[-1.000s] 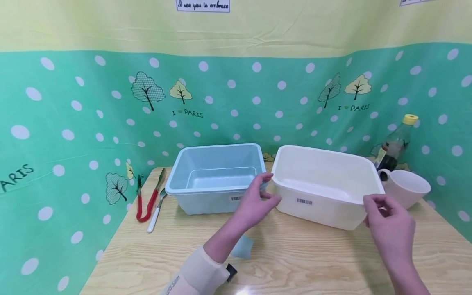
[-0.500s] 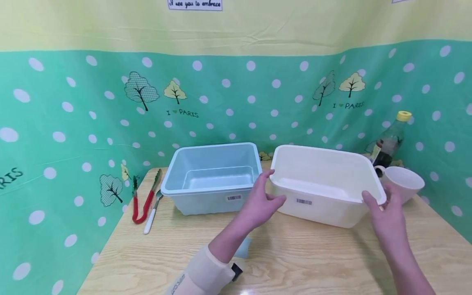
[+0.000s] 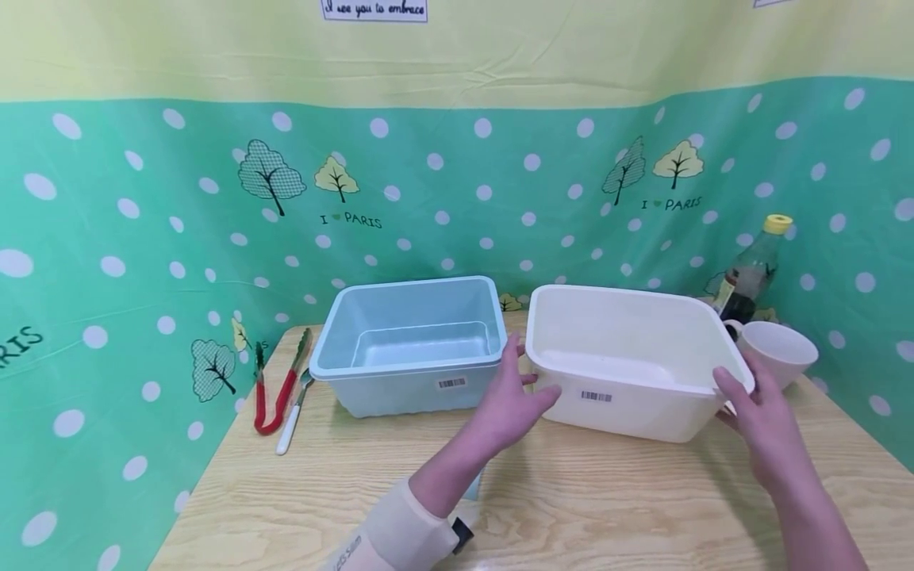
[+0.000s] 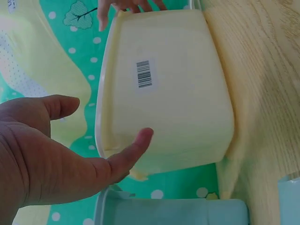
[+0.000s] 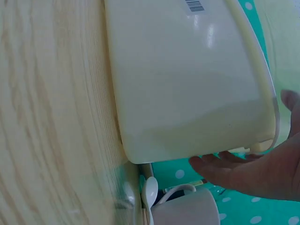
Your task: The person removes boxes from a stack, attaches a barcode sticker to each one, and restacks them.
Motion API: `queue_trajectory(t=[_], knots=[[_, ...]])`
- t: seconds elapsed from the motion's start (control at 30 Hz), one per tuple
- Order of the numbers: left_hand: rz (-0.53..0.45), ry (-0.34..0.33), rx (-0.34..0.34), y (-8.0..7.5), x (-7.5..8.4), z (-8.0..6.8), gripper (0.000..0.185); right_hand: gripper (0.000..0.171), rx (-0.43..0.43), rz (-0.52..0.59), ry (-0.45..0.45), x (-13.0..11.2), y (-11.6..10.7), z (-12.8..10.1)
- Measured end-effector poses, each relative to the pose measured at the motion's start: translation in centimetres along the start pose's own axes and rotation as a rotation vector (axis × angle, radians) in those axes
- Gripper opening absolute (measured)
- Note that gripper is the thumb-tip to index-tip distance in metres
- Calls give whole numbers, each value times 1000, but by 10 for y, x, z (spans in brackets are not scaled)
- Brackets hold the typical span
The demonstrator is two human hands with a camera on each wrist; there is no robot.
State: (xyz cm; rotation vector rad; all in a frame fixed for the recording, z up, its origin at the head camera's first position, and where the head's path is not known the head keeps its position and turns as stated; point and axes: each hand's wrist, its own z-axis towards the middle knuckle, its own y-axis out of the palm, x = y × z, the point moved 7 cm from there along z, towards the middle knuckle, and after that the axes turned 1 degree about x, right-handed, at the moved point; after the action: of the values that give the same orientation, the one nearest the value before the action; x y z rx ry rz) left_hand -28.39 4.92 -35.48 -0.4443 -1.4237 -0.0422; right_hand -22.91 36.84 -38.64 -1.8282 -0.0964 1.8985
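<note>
A white plastic bin with a barcode label stands between my two hands. My left hand is at its left end, the fingertips by the corner. Its thumb sticks out apart from the front wall, as the left wrist view also shows. My right hand holds the bin's right end, thumb over the rim corner and fingers along the outer end wall below it. Left of my left hand is a light blue bin, its interior bare.
A white mug and a yellow-capped bottle are behind my right hand, with a white spoon beside the mug. Red-handled tongs and a white-handled utensil lie at left. A light blue piece lies under my left forearm.
My right hand has gone from the front corner of the rim to around the bin's right end. The white bin has shifted slightly right and nearer; my left hand followed a little.
</note>
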Motion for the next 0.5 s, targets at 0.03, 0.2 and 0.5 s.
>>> queue_trajectory(t=[0.03,0.2,0.5], knots=[[9,-9,-6,1,-2,0,93,74,-17,3,-8,0,1,0],[24,-15,-33,6,-10,2,93,79,-86,18,-57,2,3,0],[-108,-22,-10,13,-20,6,87,89,-155,76,-154,3,0,4]])
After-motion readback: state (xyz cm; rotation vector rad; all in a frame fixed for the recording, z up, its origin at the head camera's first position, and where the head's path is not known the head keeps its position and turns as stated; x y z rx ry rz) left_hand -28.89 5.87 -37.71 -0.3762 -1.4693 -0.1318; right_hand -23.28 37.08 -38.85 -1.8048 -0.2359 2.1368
